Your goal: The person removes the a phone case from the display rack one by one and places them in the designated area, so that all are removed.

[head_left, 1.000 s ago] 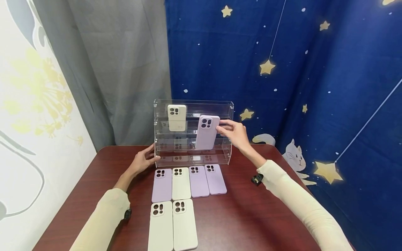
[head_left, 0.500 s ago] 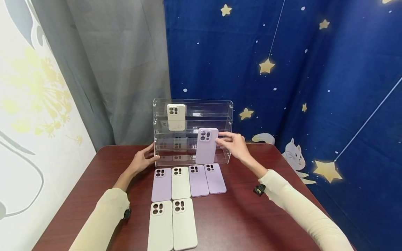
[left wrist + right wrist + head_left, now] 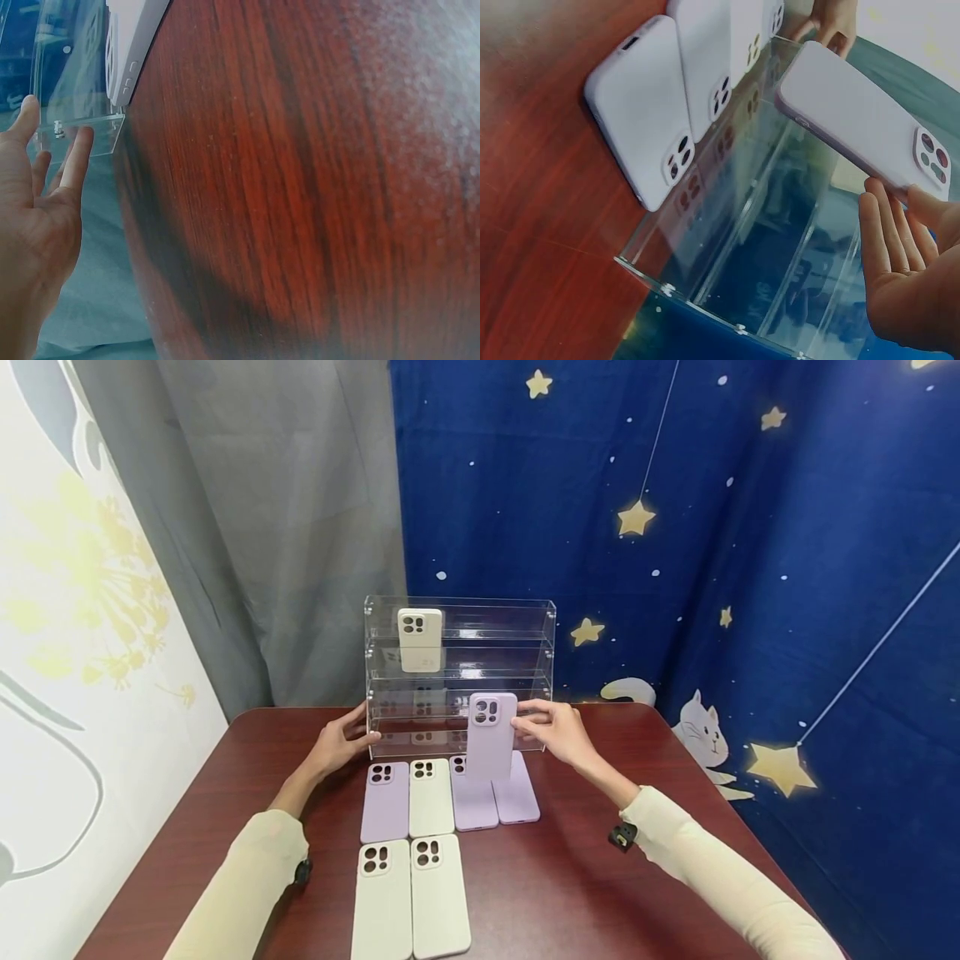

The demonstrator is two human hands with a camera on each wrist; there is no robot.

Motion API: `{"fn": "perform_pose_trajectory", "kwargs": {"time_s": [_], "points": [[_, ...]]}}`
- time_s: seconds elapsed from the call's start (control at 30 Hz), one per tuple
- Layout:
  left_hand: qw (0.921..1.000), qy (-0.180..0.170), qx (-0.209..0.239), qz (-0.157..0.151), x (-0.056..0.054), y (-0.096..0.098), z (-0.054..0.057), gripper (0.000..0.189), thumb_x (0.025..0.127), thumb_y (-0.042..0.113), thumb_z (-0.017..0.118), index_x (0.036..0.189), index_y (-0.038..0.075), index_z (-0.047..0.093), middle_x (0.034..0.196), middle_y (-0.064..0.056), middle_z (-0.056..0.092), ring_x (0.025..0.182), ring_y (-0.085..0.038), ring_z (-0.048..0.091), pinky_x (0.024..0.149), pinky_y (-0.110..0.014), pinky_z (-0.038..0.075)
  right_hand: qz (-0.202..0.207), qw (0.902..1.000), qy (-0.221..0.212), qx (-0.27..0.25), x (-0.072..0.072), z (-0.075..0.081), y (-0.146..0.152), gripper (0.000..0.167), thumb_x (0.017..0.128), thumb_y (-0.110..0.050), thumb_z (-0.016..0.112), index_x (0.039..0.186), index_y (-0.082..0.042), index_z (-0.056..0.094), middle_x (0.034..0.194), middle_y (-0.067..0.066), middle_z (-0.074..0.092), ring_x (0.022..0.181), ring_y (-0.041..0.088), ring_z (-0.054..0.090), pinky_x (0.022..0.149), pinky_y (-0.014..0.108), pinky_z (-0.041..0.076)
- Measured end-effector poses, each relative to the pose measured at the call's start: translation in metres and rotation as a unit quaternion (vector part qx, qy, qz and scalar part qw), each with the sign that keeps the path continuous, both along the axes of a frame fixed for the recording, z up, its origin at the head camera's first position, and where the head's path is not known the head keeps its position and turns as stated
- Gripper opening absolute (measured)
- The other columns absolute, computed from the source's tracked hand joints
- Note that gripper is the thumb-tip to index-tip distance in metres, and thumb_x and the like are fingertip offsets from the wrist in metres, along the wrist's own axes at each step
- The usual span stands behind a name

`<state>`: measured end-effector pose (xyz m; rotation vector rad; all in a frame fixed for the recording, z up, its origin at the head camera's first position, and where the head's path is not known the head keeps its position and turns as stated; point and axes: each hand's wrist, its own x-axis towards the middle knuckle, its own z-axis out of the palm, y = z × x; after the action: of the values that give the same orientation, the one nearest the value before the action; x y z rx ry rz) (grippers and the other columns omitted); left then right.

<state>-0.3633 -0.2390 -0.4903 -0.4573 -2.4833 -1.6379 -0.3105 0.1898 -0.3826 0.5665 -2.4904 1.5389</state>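
My right hand (image 3: 562, 735) pinches the right edge of a lilac phone case (image 3: 491, 752), held upright with its camera cutouts at the top. The case's lower part overlaps lilac cases on the table in the head view. In the right wrist view, thumb and fingers meet at the case (image 3: 847, 112) near its camera end. My left hand (image 3: 335, 747) rests against the left side of a clear acrylic tiered rack (image 3: 510, 657), fingers fairly straight; the left wrist view shows that hand (image 3: 45, 217) at the rack's side. A cream phone case (image 3: 422, 652) stands on an upper tier.
Before the rack lie a lilac case (image 3: 386, 810), a cream case (image 3: 432, 806) and two more lilac cases, side by side. Two larger-looking cream cases (image 3: 381, 910) lie closer to me. All are on a dark red wooden table (image 3: 600, 893), with curtains behind.
My right hand has lowered the lilac case from in front of the rack's middle tiers toward the cases on the table. The left hand stays at the rack's side.
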Motion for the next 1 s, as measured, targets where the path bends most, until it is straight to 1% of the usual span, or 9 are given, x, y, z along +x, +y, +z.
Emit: {"fn": "perform_pose_trajectory", "kwargs": {"time_s": [0.13,0.23,0.37,0.43,0.53,0.7,0.77,0.87,1.0], "points": [[1.0,0.0,-0.004,-0.009,0.013,0.005,0.018,0.08,0.096,0.003,0.075,0.161,-0.003,0.029,0.16,-0.03,0.036,0.133,-0.055,0.051,0.088,-0.029,0.06,0.01,0.9998,-0.012,-0.01,0.004,-0.009,0.001,0.036,0.091,-0.014,0.082,0.123,-0.001,0.074,0.097,0.018,0.078,0.078,0.025,0.079,0.069,0.032,0.064],[0.9999,0.001,-0.009,-0.007,0.01,0.003,0.014,0.081,0.096,0.006,0.075,0.162,0.0,0.029,0.161,-0.028,0.036,0.133,-0.052,0.053,0.089,-0.03,0.06,0.021,0.9995,-0.017,-0.017,0.007,-0.014,0.001,0.038,0.092,-0.011,0.081,0.127,0.0,0.072,0.098,0.019,0.078,0.08,0.029,0.079,0.07,0.033,0.064],[1.0,0.002,-0.006,0.001,-0.002,-0.002,-0.003,0.085,0.096,0.012,0.077,0.164,0.007,0.028,0.162,-0.025,0.036,0.134,-0.047,0.054,0.089,-0.027,0.059,0.029,0.9993,-0.018,-0.016,0.012,-0.019,0.001,0.042,0.093,-0.008,0.079,0.133,-0.002,0.069,0.098,0.02,0.078,0.082,0.036,0.078,0.069,0.033,0.064],[1.0,0.002,-0.005,0.001,-0.002,-0.002,-0.003,0.085,0.095,0.012,0.077,0.164,0.007,0.028,0.162,-0.025,0.036,0.134,-0.047,0.054,0.088,-0.026,0.059,0.029,0.9993,-0.02,-0.011,0.014,-0.022,0.001,0.046,0.093,-0.005,0.078,0.137,-0.001,0.066,0.098,0.021,0.078,0.081,0.037,0.078,0.069,0.034,0.064],[1.0,0.002,-0.003,0.004,-0.001,-0.001,-0.003,0.084,0.095,0.009,0.077,0.164,0.007,0.029,0.162,-0.025,0.037,0.134,-0.047,0.054,0.089,-0.027,0.059,0.034,0.9989,-0.032,-0.003,0.019,-0.025,0.0,0.052,0.094,0.0,0.075,0.144,-0.001,0.06,0.098,0.024,0.077,0.078,0.031,0.078,0.069,0.035,0.064],[0.9999,0.002,-0.011,0.008,0.001,-0.001,0.0,0.083,0.095,0.005,0.076,0.164,0.005,0.029,0.163,-0.024,0.036,0.134,-0.05,0.053,0.091,-0.034,0.059,0.049,0.9977,-0.047,-0.01,0.025,-0.032,0.002,0.058,0.094,-0.001,0.076,0.149,-0.006,0.057,0.099,0.024,0.077,0.076,0.026,0.079,0.07,0.036,0.064],[0.9999,0.001,-0.009,0.006,0.002,0.0,0.002,0.083,0.096,0.004,0.075,0.163,0.002,0.028,0.162,-0.025,0.035,0.134,-0.052,0.052,0.093,-0.039,0.059,0.053,0.9975,-0.045,-0.007,0.028,-0.035,0.003,0.057,0.093,-0.004,0.077,0.148,-0.01,0.06,0.098,0.021,0.078,0.076,0.027,0.079,0.071,0.036,0.064],[1.0,-0.001,-0.004,0.004,0.003,0.001,0.004,0.082,0.095,0.002,0.075,0.162,-0.001,0.027,0.162,-0.028,0.034,0.134,-0.054,0.05,0.093,-0.042,0.058,0.062,0.9971,-0.044,-0.001,0.032,-0.04,0.005,0.056,0.093,-0.006,0.079,0.146,-0.013,0.062,0.096,0.018,0.079,0.078,0.035,0.078,0.071,0.039,0.064],[1.0,0.0,-0.007,0.005,0.003,0.0,0.003,0.082,0.095,0.004,0.076,0.162,-0.001,0.028,0.162,-0.027,0.034,0.134,-0.053,0.052,0.091,-0.035,0.059,0.073,0.9956,-0.058,-0.004,0.038,-0.047,0.005,0.056,0.092,-0.005,0.079,0.145,-0.012,0.063,0.095,0.017,0.079,0.08,0.04,0.077,0.071,0.042,0.064]]}}
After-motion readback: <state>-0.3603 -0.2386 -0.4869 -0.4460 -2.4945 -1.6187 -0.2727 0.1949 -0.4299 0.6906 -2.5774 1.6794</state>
